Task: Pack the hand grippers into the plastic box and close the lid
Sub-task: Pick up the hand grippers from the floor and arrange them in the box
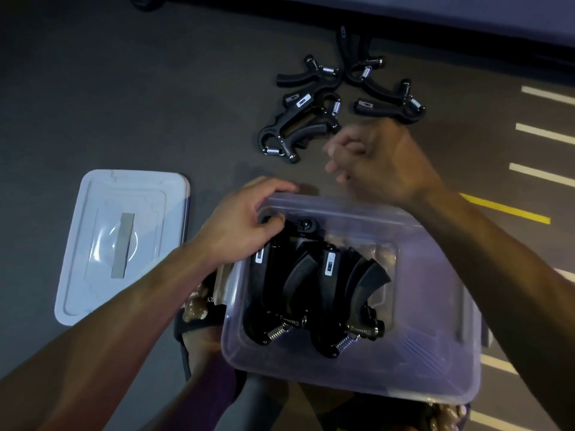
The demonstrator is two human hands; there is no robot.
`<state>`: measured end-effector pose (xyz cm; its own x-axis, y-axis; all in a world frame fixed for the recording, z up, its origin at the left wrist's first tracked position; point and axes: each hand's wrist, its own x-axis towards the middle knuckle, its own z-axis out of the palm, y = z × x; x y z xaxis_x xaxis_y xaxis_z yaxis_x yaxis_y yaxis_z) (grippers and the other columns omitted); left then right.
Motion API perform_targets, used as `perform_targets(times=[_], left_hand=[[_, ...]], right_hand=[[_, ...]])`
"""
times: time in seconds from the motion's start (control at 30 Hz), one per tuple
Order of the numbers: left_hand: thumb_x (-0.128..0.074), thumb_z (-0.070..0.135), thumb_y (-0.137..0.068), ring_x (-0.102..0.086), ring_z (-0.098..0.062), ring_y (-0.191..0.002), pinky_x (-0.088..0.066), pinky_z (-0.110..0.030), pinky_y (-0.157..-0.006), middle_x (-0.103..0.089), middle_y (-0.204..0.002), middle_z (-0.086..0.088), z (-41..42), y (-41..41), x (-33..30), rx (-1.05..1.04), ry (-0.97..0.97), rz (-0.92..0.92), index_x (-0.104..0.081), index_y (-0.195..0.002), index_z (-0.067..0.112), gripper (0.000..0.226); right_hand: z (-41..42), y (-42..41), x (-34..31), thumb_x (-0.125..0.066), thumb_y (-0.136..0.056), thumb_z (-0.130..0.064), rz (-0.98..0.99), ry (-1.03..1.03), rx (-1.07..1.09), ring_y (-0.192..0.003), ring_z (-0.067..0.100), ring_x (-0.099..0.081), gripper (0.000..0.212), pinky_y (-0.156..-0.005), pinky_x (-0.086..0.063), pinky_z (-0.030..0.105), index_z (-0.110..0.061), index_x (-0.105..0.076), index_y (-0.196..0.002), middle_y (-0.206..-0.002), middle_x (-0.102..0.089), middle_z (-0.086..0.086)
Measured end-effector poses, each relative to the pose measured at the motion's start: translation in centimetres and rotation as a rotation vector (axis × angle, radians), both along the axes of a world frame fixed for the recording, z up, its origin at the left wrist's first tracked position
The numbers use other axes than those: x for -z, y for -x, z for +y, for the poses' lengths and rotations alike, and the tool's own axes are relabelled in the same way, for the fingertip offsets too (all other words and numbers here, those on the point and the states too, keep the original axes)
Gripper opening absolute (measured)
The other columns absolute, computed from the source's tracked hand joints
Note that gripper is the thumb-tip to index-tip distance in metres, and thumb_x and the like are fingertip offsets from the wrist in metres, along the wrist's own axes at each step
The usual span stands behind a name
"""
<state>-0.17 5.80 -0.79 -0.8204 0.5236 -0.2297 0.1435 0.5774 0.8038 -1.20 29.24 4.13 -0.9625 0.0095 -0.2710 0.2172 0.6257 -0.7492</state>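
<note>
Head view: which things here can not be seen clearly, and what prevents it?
- How many hand grippers lie in the plastic box: they overlap, and the left hand covers the far corner.
- Right hand: motion blur on its fingers; whether it holds anything cannot be told.
- Loose grippers on the floor: dark and piled up, so the exact count is unsure.
- Labels on the grippers: too small to read.
- Lid: fully visible.

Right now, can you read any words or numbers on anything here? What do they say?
No text here reads clearly.
White labels on hand grippers in the plastic box: one, another, dark marks too small to read.
White label on a floor gripper: blurred.
Letters on something dark beside the box: partly hidden, unreadable.
Lid: grey strip, no words.
</note>
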Motion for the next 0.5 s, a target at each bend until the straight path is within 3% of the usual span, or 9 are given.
perform_targets(times=[0.1,0.17,0.27,0.33,0.4,0.5], left_hand=[[-0.067,0.008,-0.092,-0.061,0.005,-0.109,-0.041,-0.008,-0.090,-0.067,-0.119,0.018,-0.2,0.4,0.0,0.041,0.008,0.000,-0.065,-0.127,0.031,0.042],[-0.067,0.008,-0.092,-0.062,0.004,-0.109,-0.042,-0.009,-0.090,-0.069,-0.116,0.019,-0.2,0.5,0.1,0.036,-0.001,0.010,-0.066,-0.126,0.030,0.040],[-0.066,0.009,-0.092,-0.064,0.002,-0.108,-0.044,-0.012,-0.091,-0.069,-0.114,0.019,-0.2,0.6,0.2,0.043,-0.013,0.013,-0.066,-0.124,0.027,0.037],[-0.066,0.007,-0.091,-0.065,0.001,-0.106,-0.044,-0.012,-0.090,-0.070,-0.113,0.018,-0.1,0.6,0.3,0.040,-0.022,0.016,-0.067,-0.123,0.026,0.036],[-0.066,0.007,-0.091,-0.066,0.001,-0.105,-0.045,-0.013,-0.090,-0.070,-0.111,0.017,-0.1,0.7,0.4,0.042,-0.020,0.020,-0.067,-0.122,0.026,0.036],[-0.066,0.009,-0.091,-0.067,-0.002,-0.103,-0.048,-0.017,-0.089,-0.070,-0.110,0.015,-0.2,0.8,0.5,0.045,-0.025,0.014,-0.067,-0.123,0.026,0.036]], right_hand=[[0.6,3.8,4.5,-0.058,-0.086,-0.023,-0.059,-0.147,-0.020,-0.081,0.012,-0.070,0.019,-0.080,-0.053,0.023,-0.025,-0.071,-0.100,-0.085,-0.074,-0.006],[0.7,6.0,7.2,-0.057,-0.084,-0.025,-0.114,-0.242,-0.028,-0.101,0.022,-0.068,0.030,-0.092,-0.052,0.029,-0.028,-0.066,-0.113,-0.103,-0.073,0.003],[0.5,8.9,9.6,-0.064,-0.084,-0.027,-0.203,-0.340,-0.061,-0.118,0.027,-0.060,0.050,-0.099,-0.046,0.031,-0.028,-0.053,-0.132,-0.125,-0.065,0.007],[0.3,10.5,10.6,-0.068,-0.082,-0.025,-0.197,-0.332,-0.047,-0.121,0.026,-0.059,0.058,-0.099,-0.046,0.030,-0.026,-0.049,-0.137,-0.130,-0.063,0.008],[0.1,11.3,11.5,-0.071,-0.081,-0.022,-0.204,-0.272,-0.036,-0.115,0.024,-0.062,0.058,-0.089,-0.048,0.026,-0.024,-0.052,-0.135,-0.127,-0.065,0.008],[0.0,11.7,12.8,-0.077,-0.076,-0.019,-0.171,-0.207,0.007,-0.104,0.022,-0.065,0.047,-0.083,-0.047,0.024,-0.021,-0.063,-0.121,-0.112,-0.069,0.005]])
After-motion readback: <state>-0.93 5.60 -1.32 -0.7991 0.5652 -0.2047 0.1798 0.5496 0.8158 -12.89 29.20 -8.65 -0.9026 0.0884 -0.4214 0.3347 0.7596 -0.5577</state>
